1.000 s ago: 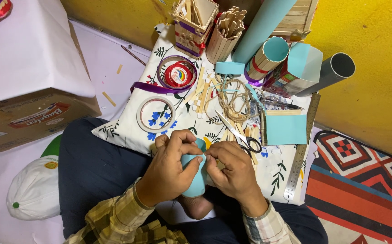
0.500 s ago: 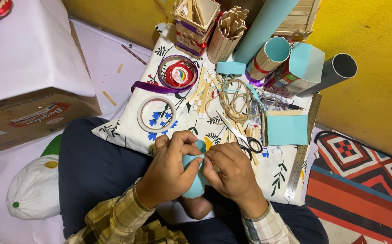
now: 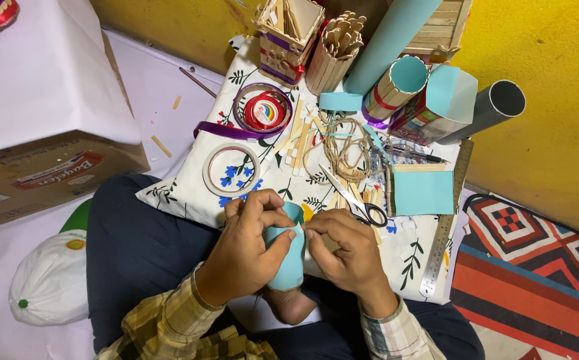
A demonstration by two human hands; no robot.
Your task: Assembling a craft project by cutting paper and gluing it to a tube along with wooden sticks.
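A small light-blue paper-covered cylinder [image 3: 288,257] stands upright over my lap. My left hand [image 3: 246,250] wraps around its left side, thumb and fingers curled over the top rim. My right hand [image 3: 343,257] presses against its right side, fingertips pinching at the paper edge near the top. Just beyond my hands, scissors [image 3: 356,200] lie on a white floral cushion [image 3: 189,190], with a ring of clear tape [image 3: 231,170] to the left.
The cushion carries a red tape roll [image 3: 265,110] with purple ribbon, jute twine [image 3: 344,150], wooden sticks, a light-blue paper piece [image 3: 424,192] and a steel ruler [image 3: 444,230]. Stick-covered holders, paper tubes and a grey tube [image 3: 489,110] stand at the back. A cardboard box [image 3: 43,173] sits left.
Both hands stay on the blue cylinder; only the fingers shift slightly at its top edge. Nothing else has moved.
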